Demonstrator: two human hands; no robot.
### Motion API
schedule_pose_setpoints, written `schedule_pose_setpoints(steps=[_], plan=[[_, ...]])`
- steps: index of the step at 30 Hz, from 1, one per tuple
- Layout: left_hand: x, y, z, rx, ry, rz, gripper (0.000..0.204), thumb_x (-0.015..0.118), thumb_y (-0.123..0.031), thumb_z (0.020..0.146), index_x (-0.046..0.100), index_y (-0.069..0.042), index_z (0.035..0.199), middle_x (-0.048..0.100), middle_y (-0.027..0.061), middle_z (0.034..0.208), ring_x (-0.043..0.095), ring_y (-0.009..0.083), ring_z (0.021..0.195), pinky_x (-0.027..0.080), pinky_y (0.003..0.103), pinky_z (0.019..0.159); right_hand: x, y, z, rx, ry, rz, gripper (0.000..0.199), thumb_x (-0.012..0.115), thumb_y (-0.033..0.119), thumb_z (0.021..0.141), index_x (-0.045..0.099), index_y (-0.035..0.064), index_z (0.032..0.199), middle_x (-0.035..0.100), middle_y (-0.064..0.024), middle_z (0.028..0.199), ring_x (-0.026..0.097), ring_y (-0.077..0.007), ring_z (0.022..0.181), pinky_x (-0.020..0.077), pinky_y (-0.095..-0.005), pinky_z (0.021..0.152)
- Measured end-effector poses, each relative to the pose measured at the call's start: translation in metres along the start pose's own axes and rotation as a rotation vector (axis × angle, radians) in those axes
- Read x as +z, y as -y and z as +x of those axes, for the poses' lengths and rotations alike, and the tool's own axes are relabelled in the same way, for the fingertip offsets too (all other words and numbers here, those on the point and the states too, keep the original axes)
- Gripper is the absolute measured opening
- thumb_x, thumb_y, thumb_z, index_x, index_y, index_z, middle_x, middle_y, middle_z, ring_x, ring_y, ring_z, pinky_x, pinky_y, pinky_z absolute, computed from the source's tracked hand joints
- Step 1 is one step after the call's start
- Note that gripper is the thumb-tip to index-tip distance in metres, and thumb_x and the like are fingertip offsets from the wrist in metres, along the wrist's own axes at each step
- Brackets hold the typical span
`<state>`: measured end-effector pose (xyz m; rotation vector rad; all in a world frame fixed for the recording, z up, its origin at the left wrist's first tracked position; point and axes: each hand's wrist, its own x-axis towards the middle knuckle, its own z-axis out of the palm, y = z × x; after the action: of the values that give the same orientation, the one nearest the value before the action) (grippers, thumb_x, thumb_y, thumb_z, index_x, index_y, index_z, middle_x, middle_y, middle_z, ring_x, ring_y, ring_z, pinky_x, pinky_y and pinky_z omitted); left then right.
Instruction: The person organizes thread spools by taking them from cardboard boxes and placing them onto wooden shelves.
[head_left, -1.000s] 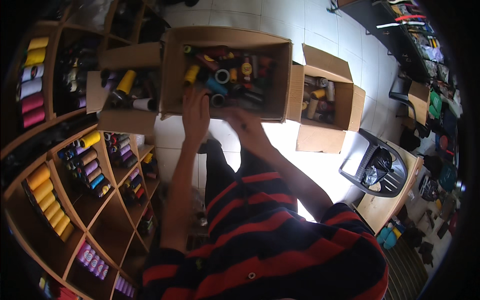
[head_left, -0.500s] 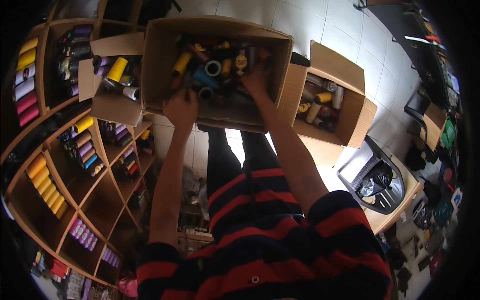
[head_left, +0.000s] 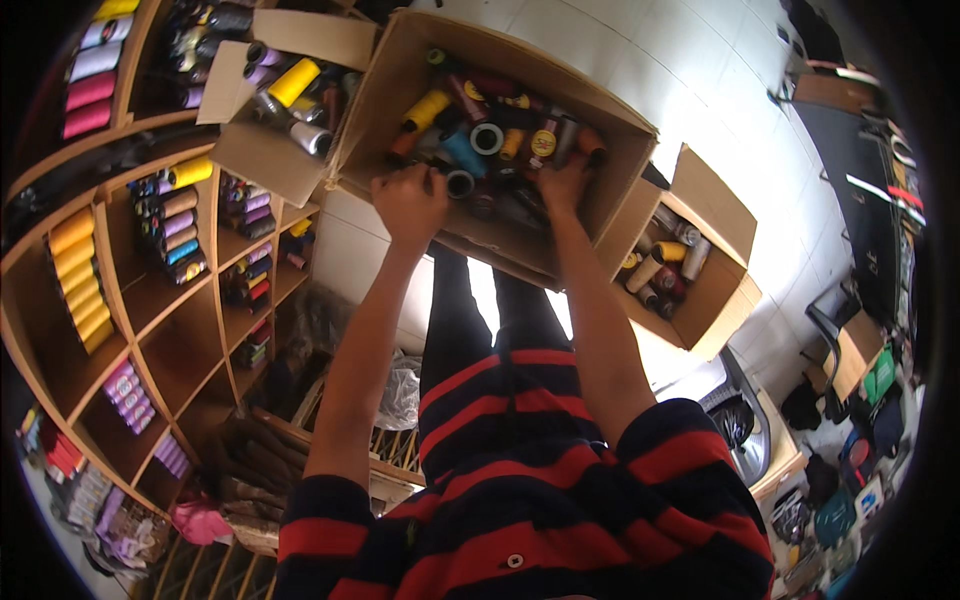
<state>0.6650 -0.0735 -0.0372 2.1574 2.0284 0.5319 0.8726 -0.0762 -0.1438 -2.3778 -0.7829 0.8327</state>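
A big open cardboard box (head_left: 480, 45) is in front of me, holding many thread spools of mixed colours. My left hand (head_left: 412, 203) is at its near left corner with the fingers curled inward, beside a dark spool with a pale ring end (head_left: 459, 184). What those fingers hold, if anything, is hidden. Deeper in the box, my right hand (head_left: 563, 186) reaches among the spools, near a dark red spool with a yellow round label (head_left: 543, 143) and an orange one (head_left: 590, 146). Its fingertips are hidden. A blue spool (head_left: 463, 152) and a yellow spool (head_left: 427, 110) lie between the hands and the far wall.
A smaller open box of spools (head_left: 722, 190) stands on the right, another (head_left: 270, 165) on the left. Wooden shelves (head_left: 180, 320) with rows of spools line the left side. At right are a dark chair (head_left: 745, 420) and cluttered goods (head_left: 850, 470).
My view has turned, so the box, shelves and side boxes sit lower and the big box farther right. Both hands remain at the big box, the left curled near its corner, the right among the spools.
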Motion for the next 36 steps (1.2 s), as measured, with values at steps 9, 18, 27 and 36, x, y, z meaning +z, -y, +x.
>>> schedule_pose_setpoints(steps=[9, 18, 27, 36], plan=[[-0.001, 0.007, -0.01, -0.041, -0.03, -0.057, 0.016, 0.061, -0.022, 0.077, 0.066, -0.008, 0.072, 0.067, 0.0095, 0.074, 0.062, 0.0259, 0.071, 0.04, 0.04, 0.077, 0.0, -0.024, 0.018, -0.4, 0.034, -0.1, 0.058, 0.067, 0.02, 0.073, 0.047, -0.0048, 0.121, 0.055, -0.0278, 0.117, 0.052, -0.0419, 0.113, 0.0396, -0.0469, 0.098], [-0.003, 0.007, -0.004, -0.066, 0.008, -0.123, 0.016, 0.062, -0.021, 0.076, 0.063, -0.009, 0.067, 0.064, 0.0078, 0.069, 0.06, 0.0222, 0.069, 0.039, 0.036, 0.076, -0.072, 0.026, -0.031, -0.544, 0.177, -0.412, 0.057, 0.059, 0.001, 0.07, 0.045, -0.0024, 0.125, 0.046, -0.0288, 0.116, 0.051, -0.0497, 0.104, 0.0421, -0.0497, 0.091], [-0.036, 0.004, -0.012, 0.097, -0.009, -0.75, 0.04, 0.071, -0.032, 0.075, 0.062, -0.007, 0.105, 0.061, 0.0128, 0.101, 0.056, 0.0258, 0.094, 0.037, 0.039, 0.086, -0.153, 0.142, -0.097, -0.792, 0.137, -0.395, 0.062, 0.06, -0.004, 0.074, 0.049, 0.0114, 0.132, 0.047, -0.0213, 0.114, 0.058, -0.0325, 0.085, 0.0471, -0.0399, 0.078], [-0.107, 0.063, -0.045, -0.115, -0.189, -0.518, 0.054, 0.075, -0.032, 0.071, 0.057, -0.005, 0.114, 0.054, 0.0136, 0.107, 0.05, 0.0321, 0.104, 0.039, 0.043, 0.09, -0.079, 0.269, -0.232, -0.916, 0.375, -0.246, 0.058, 0.065, -0.006, 0.071, 0.055, 0.0106, 0.125, 0.051, -0.0108, 0.106, 0.054, -0.0138, 0.07, 0.0468, -0.028, 0.067]])
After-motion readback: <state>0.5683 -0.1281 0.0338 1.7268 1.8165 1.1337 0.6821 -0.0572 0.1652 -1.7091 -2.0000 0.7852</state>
